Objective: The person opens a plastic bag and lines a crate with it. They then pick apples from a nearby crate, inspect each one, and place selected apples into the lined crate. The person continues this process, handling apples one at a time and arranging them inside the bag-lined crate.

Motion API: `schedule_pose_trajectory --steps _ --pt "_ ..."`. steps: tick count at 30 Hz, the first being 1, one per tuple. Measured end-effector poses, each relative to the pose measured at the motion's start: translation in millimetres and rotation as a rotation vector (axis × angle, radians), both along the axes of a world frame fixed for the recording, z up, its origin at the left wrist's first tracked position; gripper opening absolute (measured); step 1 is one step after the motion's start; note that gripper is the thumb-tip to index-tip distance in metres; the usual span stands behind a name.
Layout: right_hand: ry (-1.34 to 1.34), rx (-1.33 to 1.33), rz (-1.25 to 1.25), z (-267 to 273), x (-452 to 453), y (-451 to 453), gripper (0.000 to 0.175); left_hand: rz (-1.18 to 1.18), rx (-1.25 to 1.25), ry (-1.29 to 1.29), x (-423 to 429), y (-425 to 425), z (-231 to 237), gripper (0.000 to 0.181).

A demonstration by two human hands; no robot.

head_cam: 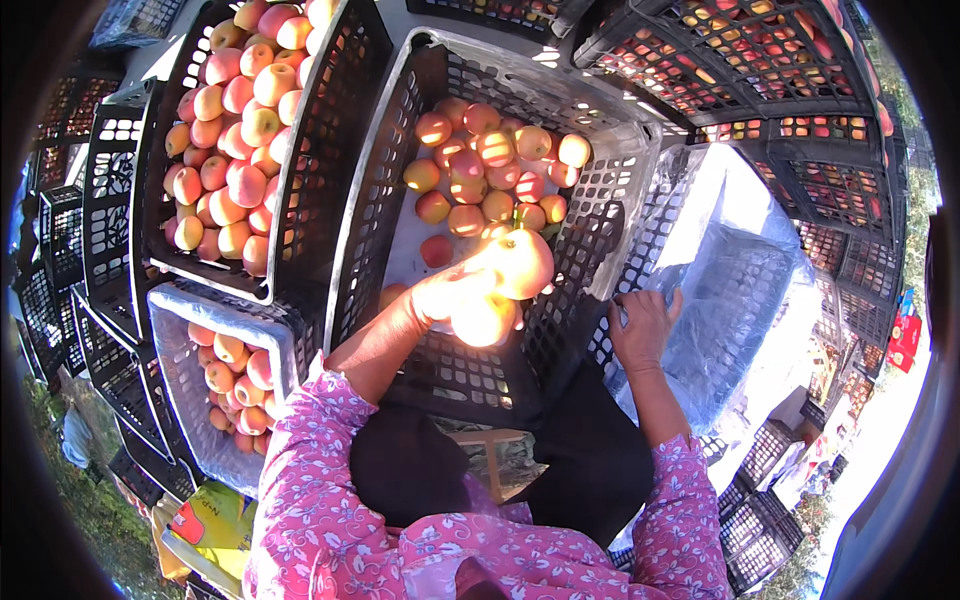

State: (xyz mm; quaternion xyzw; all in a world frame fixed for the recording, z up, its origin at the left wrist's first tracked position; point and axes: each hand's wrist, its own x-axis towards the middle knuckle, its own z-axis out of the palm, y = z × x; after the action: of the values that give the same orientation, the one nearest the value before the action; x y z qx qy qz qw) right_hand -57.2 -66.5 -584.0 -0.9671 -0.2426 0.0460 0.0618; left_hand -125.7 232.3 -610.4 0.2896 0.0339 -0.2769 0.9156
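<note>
Two apples (528,264) are in my left hand (454,291), above the big black plastic crate (375,180) in front of me. Sunlight glares strongly on them and hides part of my fingers. Below, a loose layer of red and yellow apples (467,165) covers the far part of the crate's pale bottom. One apple (436,251) lies apart from that group. My right hand (645,328) rests at the near rim of a crate lined with clear plastic film (739,277), its thumb spread away from the fingers. I see no apple in that hand.
Left of me stands a tall black crate full of apples (236,142). Nearer is a film-lined crate (217,300) partly filled with apples. Stacked crates of apples (720,60) rise at the far right. A yellow printed bag (214,521) lies at lower left.
</note>
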Motion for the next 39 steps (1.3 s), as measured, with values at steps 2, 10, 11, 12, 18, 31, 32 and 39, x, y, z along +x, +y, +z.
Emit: schedule_pose_trajectory --steps 2,10,11,12,18,31,32,39 --pt "-0.015 0.003 0.010 -0.6 1.0 0.2 0.011 0.048 -0.130 -0.008 0.8 0.1 -4.1 0.082" --pt "-0.038 -0.063 0.040 -7.6 2.8 -5.3 0.011 0.321 -0.851 0.216 -6.6 34.1 44.1 0.089" --pt "-0.030 -0.097 0.042 -7.1 2.9 -4.4 0.011 0.362 -0.974 0.170 -16.1 37.0 39.0 0.089" --pt "-0.017 -0.123 0.051 -7.6 3.2 -1.8 0.012 0.419 -0.915 0.074 -26.0 44.3 33.0 0.088" --pt "-0.084 -0.259 0.121 -25.7 2.6 -30.7 0.032 0.778 -0.424 -0.014 -121.6 110.8 70.5 0.088" --pt "-0.106 -0.214 0.169 -23.6 5.1 -27.4 0.049 1.792 0.347 1.026 -334.1 228.7 58.7 0.059" --pt "-0.114 -0.226 0.175 -24.5 6.3 -29.8 0.049 1.793 0.342 1.036 -339.4 227.3 53.3 0.055" --pt "-0.041 -0.293 0.130 -17.2 3.6 -21.9 0.040 2.079 0.260 1.103 -413.3 234.6 35.9 0.064"
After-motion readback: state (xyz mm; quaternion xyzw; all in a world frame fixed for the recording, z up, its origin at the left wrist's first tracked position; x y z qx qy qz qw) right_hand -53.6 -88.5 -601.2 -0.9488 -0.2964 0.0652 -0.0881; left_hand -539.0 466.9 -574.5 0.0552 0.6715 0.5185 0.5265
